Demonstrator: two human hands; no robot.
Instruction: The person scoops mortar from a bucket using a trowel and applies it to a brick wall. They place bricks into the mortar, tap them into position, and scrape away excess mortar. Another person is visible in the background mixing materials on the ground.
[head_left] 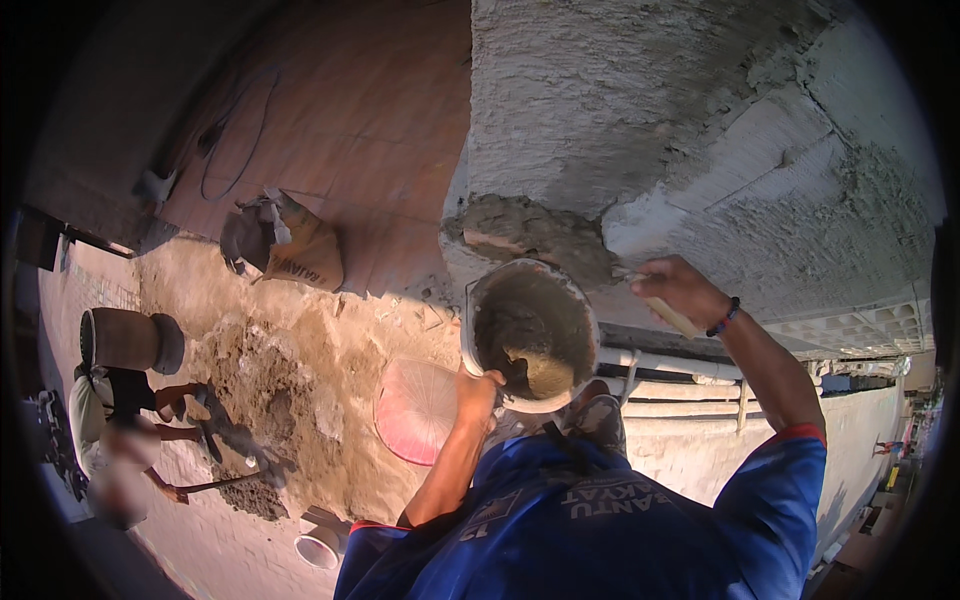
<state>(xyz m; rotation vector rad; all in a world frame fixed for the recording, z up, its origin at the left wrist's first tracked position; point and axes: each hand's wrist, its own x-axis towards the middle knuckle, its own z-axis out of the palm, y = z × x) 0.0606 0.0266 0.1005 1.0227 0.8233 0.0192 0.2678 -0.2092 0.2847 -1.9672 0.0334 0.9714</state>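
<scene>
My left hand [477, 398] grips the rim of a round bucket [466, 335] that holds wet grey mortar [540, 345]. My right hand [682, 290] is closed around the pale handle of a trowel [672, 318]. The trowel's blade is mostly hidden, near the lower edge of the rough plastered wall [580, 110]. Darker, wet-looking mortar [530, 225] covers that edge just beyond the bucket, with a reddish patch showing in it.
A person [115, 440] at the left holds a long-handled tool over a sandy heap [265, 390]. A torn brown sack [305, 250] lies by the tiled floor [380, 120]. Closer are a pinkish round object [420, 412] and a white-rimmed container [318, 550]. Pale pipes [690, 390] run at the right.
</scene>
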